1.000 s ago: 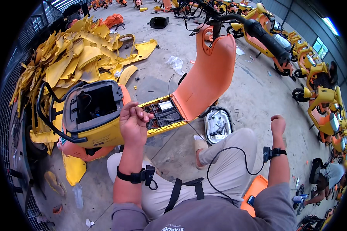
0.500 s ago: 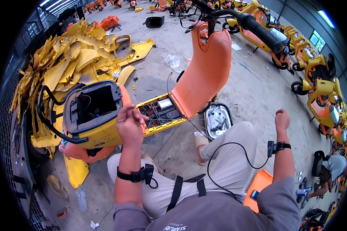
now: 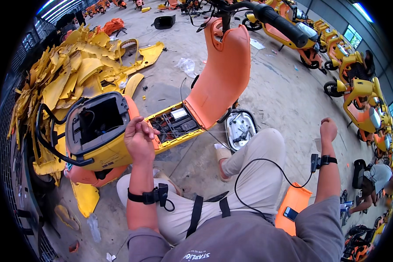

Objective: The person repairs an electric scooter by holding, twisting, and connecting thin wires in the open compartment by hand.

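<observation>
My left hand (image 3: 139, 136) is pinched closed beside the scooter's open seat compartment (image 3: 101, 120), holding a thin pale wire (image 3: 187, 131). The wire runs right from the fingers across the scooter's footboard bay (image 3: 175, 124) and fades from sight over the floor. Out to the right, my right hand (image 3: 329, 129) is raised and closed; what its fingers hold is too small to make out, and whether the wire reaches it I cannot tell. The yellow scooter has an orange front panel (image 3: 225, 72), and electronic parts show in its uncovered footboard bay.
Yellow body panels (image 3: 70, 74) are heaped at the left. A white tray of small parts (image 3: 241, 130) sits by my knee. An orange panel with a phone (image 3: 290, 213) on it lies at my right. Parked scooters (image 3: 362, 98) line the right side, where another person (image 3: 377, 179) crouches.
My right hand has moved a little outward to the right, away from the left hand. The left hand stays pinched near the seat compartment. The whole view has shifted slightly.
</observation>
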### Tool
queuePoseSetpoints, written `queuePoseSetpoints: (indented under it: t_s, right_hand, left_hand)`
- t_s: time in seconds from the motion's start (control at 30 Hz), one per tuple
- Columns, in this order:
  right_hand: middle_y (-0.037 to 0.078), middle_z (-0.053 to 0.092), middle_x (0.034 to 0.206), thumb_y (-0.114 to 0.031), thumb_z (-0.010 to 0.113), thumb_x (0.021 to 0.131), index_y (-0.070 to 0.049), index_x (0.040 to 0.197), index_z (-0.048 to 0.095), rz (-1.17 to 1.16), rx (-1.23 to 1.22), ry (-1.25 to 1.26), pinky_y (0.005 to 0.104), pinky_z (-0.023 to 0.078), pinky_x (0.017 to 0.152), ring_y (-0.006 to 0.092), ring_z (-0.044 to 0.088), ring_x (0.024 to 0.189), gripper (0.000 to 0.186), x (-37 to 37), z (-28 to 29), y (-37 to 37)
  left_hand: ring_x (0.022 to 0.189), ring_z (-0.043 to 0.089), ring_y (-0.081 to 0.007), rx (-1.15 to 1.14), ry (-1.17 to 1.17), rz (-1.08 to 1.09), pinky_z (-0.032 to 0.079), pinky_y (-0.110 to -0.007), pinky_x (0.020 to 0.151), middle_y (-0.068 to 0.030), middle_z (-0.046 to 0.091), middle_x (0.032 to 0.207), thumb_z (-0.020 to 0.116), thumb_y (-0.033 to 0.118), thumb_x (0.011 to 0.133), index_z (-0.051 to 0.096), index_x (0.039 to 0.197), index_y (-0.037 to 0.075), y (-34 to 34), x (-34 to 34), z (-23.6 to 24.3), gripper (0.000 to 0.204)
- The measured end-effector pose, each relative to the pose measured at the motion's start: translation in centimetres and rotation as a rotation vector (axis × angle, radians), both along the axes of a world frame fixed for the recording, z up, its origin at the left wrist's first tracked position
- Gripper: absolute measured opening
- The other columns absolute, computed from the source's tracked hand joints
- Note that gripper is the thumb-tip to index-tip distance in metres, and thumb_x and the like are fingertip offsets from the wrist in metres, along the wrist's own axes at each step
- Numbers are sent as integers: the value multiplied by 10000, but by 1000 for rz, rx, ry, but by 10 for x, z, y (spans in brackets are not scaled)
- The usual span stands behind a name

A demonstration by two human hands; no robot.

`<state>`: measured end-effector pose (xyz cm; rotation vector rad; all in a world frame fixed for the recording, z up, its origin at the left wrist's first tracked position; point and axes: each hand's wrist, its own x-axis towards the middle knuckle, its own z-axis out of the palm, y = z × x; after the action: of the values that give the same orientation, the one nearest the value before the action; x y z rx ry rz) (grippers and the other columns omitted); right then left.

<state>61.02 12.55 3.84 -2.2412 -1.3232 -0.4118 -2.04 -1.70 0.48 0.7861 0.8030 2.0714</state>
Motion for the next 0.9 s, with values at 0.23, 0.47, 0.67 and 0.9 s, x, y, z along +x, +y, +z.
queuePoseSetpoints:
  t_s: [0.23,0.47,0.67,0.9]
  right_hand:
    - [140,701,811,-115,502,755,-164,796,742,-44,29,-8,414,512,716,324,672,804,248,43,17,-10]
    - [115,679,742,-71,466,754,-108,788,724,87,56,231,365,479,600,242,628,657,263,60,10,-3]
    - [60,695,763,-360,572,911,-95,892,663,106,-756,1040,272,408,461,124,586,557,281,40,-53,-24]
    - [150,709,819,-557,632,841,30,959,673,245,-915,-85,368,540,667,264,690,729,600,-60,-1,-41]
  left_hand:
    - [552,482,-123,13,-46,-22,547,-359,618,-31,487,720,383,7,989,628,1061,64,4,-2,-4,262]
    - [616,511,-130,63,-76,-81,542,-346,674,-30,505,765,417,82,1016,607,1099,72,4,-9,0,208]
    - [769,602,-186,72,-158,-67,545,-385,832,-70,574,893,403,125,1034,552,1160,62,-1,3,19,205]
    - [908,632,-210,21,-104,-126,543,-371,877,-90,594,999,401,137,1036,540,1175,64,2,20,12,211]
